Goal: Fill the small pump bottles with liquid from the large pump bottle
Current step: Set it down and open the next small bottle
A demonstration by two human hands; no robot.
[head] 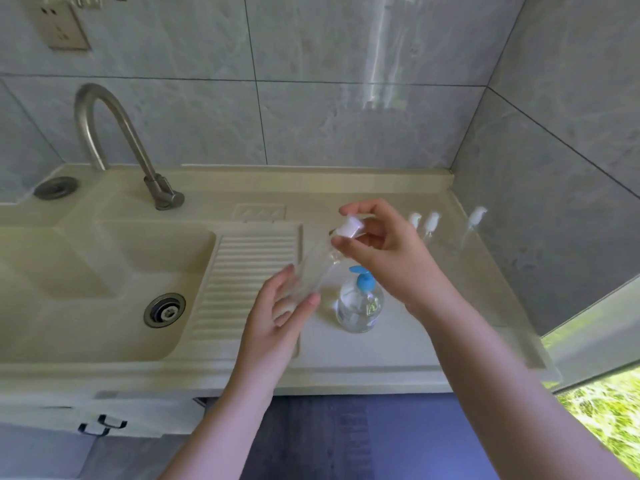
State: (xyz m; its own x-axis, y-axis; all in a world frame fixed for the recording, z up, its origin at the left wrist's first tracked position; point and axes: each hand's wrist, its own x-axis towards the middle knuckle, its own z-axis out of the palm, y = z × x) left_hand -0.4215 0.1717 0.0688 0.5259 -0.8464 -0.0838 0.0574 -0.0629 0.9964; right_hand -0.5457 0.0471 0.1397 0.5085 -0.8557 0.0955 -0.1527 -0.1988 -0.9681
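Observation:
A clear small pump bottle (311,268) lies tilted in the air above the counter, its body gripped by my left hand (277,313). My right hand (384,251) pinches the bottle's white pump cap (349,227) between thumb and fingers. Just below stands the large pump bottle (360,303), clear with a blue pump head, holding clear liquid. Three more small pump bottles with white caps lie on the counter at the back right: one (414,220), one (431,223) and one (477,218).
A cream sink basin (86,271) with a metal drain (164,310) and a ribbed washboard (249,271) lies to the left. A curved metal tap (117,140) rises behind it. Grey tiled walls close the back and right side. The counter's front edge (346,382) runs below my arms.

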